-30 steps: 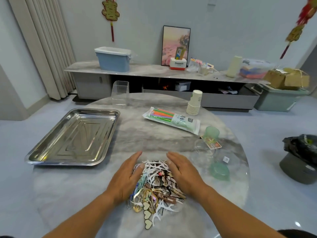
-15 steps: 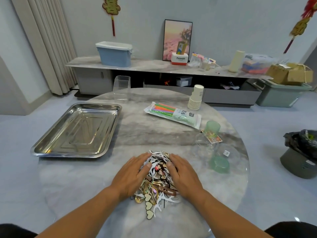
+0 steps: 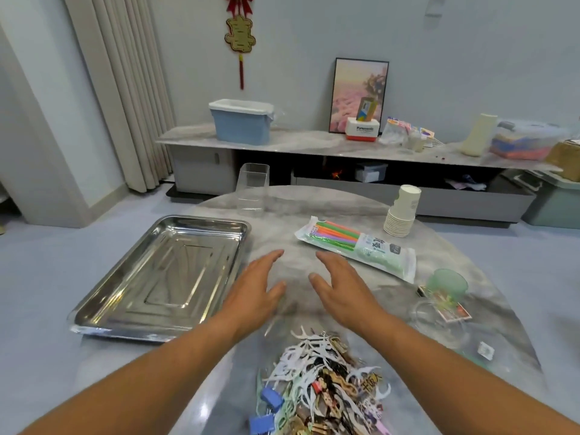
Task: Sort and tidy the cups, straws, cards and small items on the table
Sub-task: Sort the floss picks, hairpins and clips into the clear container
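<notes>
Marbled grey stone forms the round surface where both hands hover side by side, holding nothing. The left hand and right hand have fingers straight and spread, palms facing each other, just beyond a jumbled pile of white floss picks, cards and blue binder clips at the near edge. An empty rectangular steel tray lies left of the hands. A clear packet of coloured straws lies beyond the right hand, with a stack of white paper cups behind it and a translucent green plastic cup further right
</notes>
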Demonstrator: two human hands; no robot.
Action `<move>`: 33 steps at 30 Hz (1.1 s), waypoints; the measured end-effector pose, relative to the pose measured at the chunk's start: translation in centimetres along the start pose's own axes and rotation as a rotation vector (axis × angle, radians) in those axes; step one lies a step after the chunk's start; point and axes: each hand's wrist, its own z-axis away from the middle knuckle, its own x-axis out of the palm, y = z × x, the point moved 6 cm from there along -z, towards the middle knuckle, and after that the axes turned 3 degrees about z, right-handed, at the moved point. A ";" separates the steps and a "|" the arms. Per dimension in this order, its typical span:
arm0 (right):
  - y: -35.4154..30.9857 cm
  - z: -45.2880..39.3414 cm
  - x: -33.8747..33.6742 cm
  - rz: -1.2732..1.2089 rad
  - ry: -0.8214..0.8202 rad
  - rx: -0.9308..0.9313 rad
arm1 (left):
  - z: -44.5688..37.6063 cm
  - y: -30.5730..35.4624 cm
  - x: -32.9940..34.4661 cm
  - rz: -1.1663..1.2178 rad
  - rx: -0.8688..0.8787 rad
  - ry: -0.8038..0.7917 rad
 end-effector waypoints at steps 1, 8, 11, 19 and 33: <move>-0.5 -2.2 0.3 0.006 -0.006 -0.008 | -1.9 -0.5 -0.7 -0.014 -0.008 0.022; -2.9 -13.4 2.6 0.073 -0.044 -0.042 | -13.0 -2.6 -3.5 -0.138 -0.066 0.100; -2.8 -17.2 4.1 0.106 -0.072 -0.061 | -17.6 -3.8 -3.7 -0.258 -0.071 0.114; -2.0 -24.2 5.9 0.133 -0.098 -0.073 | -26.4 -7.7 -2.6 -0.354 -0.199 0.092; 0.0 -23.8 -2.3 0.043 0.203 -0.044 | -27.1 -5.8 -3.2 -0.079 -0.139 0.289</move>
